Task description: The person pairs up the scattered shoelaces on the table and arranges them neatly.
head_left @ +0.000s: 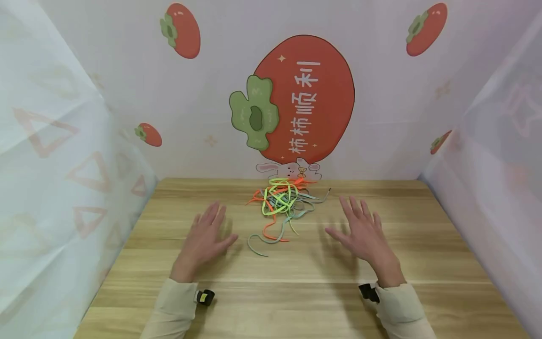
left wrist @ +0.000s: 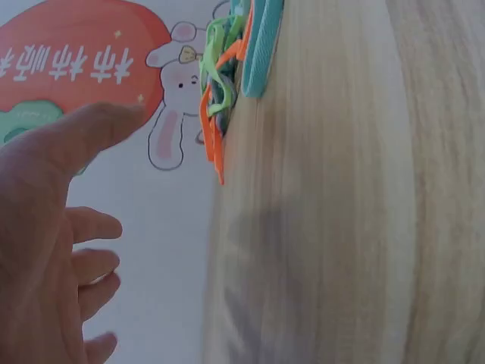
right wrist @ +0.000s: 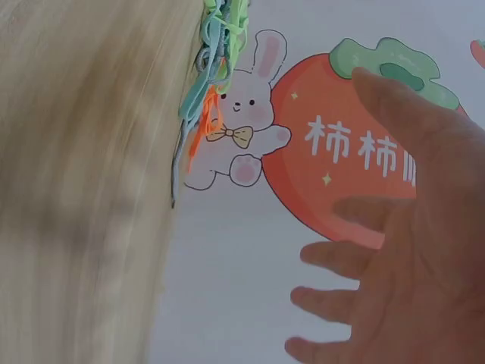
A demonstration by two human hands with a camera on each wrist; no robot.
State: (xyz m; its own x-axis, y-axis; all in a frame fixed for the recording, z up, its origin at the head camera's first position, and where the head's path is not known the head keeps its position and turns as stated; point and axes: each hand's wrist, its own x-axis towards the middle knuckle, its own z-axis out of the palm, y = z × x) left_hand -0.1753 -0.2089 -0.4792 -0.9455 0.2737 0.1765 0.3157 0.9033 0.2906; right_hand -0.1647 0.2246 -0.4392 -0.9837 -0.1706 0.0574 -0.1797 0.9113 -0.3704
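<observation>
A tangled heap of shoelaces (head_left: 281, 197) in neon yellow-green, orange and grey-blue lies at the far middle of the wooden table. One grey-blue lace end curls out toward the near side, beside an orange loop. To the left of the heap my left hand (head_left: 206, 240) hovers with spread fingers, holding nothing. On the other side my right hand (head_left: 360, 230) is held the same way, fingers apart and palm empty. In the left wrist view the laces (left wrist: 220, 83) are beyond the thumb; the right wrist view has the laces (right wrist: 216, 57) at its top.
The wooden table (head_left: 279, 306) meets an upright white backdrop (head_left: 381, 117) printed with red persimmons and a rabbit. White patterned sheets (head_left: 55, 188) flank the table on both sides. Each wrist carries a small black camera (head_left: 205, 297).
</observation>
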